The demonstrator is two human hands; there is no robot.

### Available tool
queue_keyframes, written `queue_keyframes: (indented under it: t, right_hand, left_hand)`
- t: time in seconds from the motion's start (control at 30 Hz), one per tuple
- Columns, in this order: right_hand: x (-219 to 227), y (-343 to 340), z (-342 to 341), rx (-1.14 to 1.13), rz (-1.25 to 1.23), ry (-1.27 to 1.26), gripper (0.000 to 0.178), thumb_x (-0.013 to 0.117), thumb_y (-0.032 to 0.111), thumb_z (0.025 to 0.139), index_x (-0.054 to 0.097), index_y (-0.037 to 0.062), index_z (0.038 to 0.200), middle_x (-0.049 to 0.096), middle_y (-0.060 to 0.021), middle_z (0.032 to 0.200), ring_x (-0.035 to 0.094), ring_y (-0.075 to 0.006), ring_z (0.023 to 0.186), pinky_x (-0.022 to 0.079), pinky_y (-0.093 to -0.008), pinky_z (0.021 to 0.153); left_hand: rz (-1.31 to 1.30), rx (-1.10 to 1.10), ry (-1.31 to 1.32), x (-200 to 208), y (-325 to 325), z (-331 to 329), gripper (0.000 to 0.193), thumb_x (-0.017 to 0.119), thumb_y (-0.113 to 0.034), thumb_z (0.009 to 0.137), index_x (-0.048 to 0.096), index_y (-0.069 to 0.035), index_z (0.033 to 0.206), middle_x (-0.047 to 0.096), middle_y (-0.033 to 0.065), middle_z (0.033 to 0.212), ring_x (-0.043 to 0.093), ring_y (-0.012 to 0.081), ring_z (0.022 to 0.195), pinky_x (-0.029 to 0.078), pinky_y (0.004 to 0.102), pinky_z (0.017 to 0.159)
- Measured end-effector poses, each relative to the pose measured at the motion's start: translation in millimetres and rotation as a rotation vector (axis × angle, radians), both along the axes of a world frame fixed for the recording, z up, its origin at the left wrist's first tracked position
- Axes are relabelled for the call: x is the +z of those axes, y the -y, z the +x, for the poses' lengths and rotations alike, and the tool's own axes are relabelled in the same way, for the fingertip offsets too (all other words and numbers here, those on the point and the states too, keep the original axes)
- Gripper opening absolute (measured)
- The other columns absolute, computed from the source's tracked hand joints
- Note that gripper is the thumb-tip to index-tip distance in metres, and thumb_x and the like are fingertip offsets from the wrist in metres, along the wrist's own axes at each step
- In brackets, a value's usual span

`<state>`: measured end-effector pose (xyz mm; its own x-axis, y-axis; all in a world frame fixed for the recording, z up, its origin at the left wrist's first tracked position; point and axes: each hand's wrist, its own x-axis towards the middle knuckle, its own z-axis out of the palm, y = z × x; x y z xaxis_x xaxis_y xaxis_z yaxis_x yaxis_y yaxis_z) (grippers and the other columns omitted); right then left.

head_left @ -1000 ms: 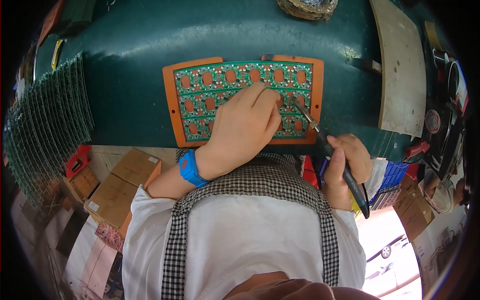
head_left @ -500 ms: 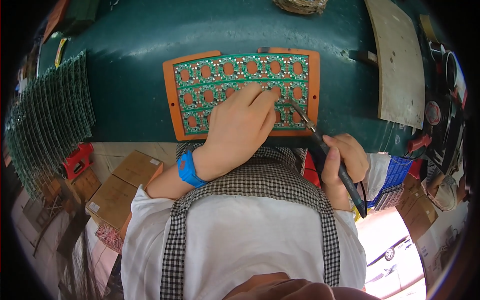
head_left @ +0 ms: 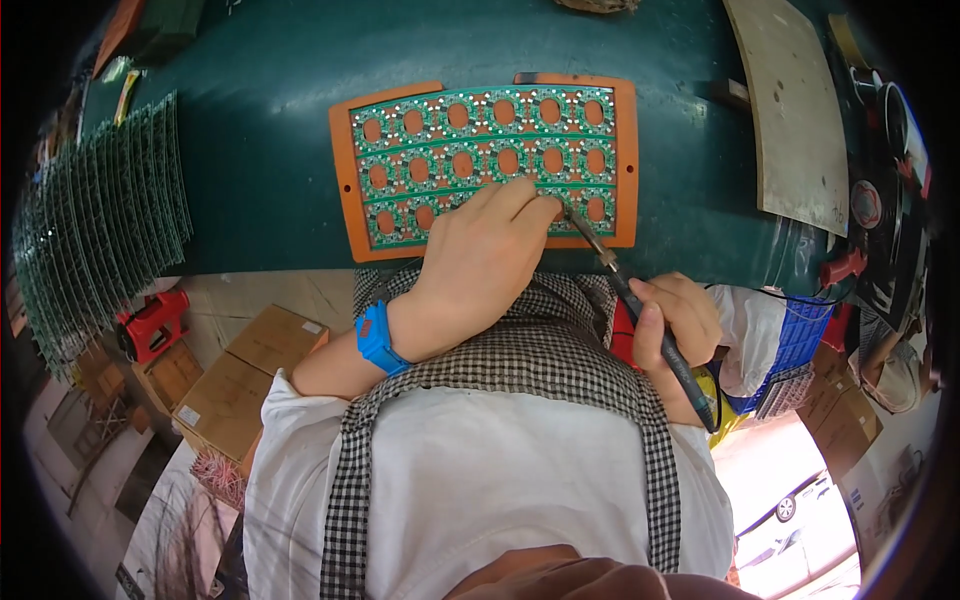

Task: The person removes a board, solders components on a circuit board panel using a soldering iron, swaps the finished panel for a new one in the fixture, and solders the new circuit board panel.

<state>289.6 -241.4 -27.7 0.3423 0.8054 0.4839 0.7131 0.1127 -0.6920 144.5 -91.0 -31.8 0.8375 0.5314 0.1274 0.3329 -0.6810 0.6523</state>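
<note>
One circuit panel [head_left: 485, 143], partly beneath left fingers [head_left: 512, 198]

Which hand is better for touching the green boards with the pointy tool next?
Probably the right: the right hand holds the pointy tool, its tip near the lower row of green boards. The left hand covers part of them, with no tool visible in it.
</note>
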Motion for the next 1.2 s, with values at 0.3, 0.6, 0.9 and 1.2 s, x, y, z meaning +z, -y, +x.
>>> queue_keyframes:
  t: [0.3, 0.6, 0.9, 1.2]
  right_hand:
    - [-1, -3, -8, 0.029, -0.009, -0.038, 0.010, 0.060, 0.006, 0.073, 0.064, -0.0025, 0.076, 0.060, -0.0109, 0.061, 0.059, -0.0219, 0.048, 0.047, -0.0285, 0.045]
    - [0, -2, -10, 0.013, -0.031, -0.003, 0.011, 0.060, 0.007, 0.074, 0.065, -0.0032, 0.076, 0.061, -0.0120, 0.062, 0.061, -0.0231, 0.051, 0.048, -0.0288, 0.048]
    - [4, -26, -3, -0.074, -0.079, -0.058, 0.010, 0.062, 0.000, 0.071, 0.066, -0.0032, 0.079, 0.063, -0.0133, 0.066, 0.062, -0.0221, 0.054, 0.049, -0.0274, 0.051]
    - [3, -29, 1, -0.073, -0.079, -0.089, 0.010, 0.063, 0.001, 0.072, 0.067, -0.0028, 0.080, 0.063, -0.0137, 0.067, 0.063, -0.0225, 0.057, 0.050, -0.0277, 0.053]
  left_hand:
    - [-0.146, 0.092, 0.015, 0, 4, -17, 0.014, 0.064, 0.002, 0.078, 0.059, -0.003, 0.090, 0.058, 0.0089, 0.079, 0.058, 0.0220, 0.061, 0.045, 0.0306, 0.052]
    - [0.034, 0.096, 0.054, 0, 0, -18, 0.008, 0.065, -0.001, 0.076, 0.062, -0.005, 0.083, 0.056, 0.0057, 0.075, 0.055, 0.0221, 0.058, 0.043, 0.0313, 0.050]
    - [0.020, 0.205, 0.086, -7, -16, -1, 0.015, 0.065, -0.001, 0.076, 0.061, -0.006, 0.090, 0.054, 0.0065, 0.071, 0.055, 0.0221, 0.058, 0.042, 0.0318, 0.051]
    - [0.065, 0.133, 0.052, 0, -22, 0, 0.014, 0.065, -0.003, 0.076, 0.062, -0.006, 0.089, 0.057, 0.0070, 0.075, 0.057, 0.0245, 0.065, 0.045, 0.0332, 0.056]
